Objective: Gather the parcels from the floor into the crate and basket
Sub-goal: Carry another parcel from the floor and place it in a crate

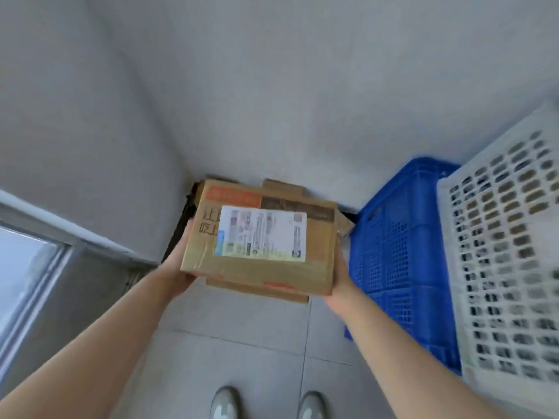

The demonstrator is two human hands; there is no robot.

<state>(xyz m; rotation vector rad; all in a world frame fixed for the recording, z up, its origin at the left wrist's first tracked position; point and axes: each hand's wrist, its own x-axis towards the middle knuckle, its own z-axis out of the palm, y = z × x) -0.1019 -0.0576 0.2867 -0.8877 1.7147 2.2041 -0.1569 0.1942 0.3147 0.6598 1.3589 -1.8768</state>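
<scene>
A brown cardboard parcel with a white shipping label is held up above the floor in the middle of the view. My left hand grips its left side and my right hand grips its right side from beneath. More cardboard parcels lie on the floor behind and under it, mostly hidden. A blue plastic crate stands just right of the parcel. Beside the crate, at the far right, is a white perforated basket.
A grey wall corner rises behind the parcels. A window frame runs along the left. The floor is light tile, and my two shoes show at the bottom edge.
</scene>
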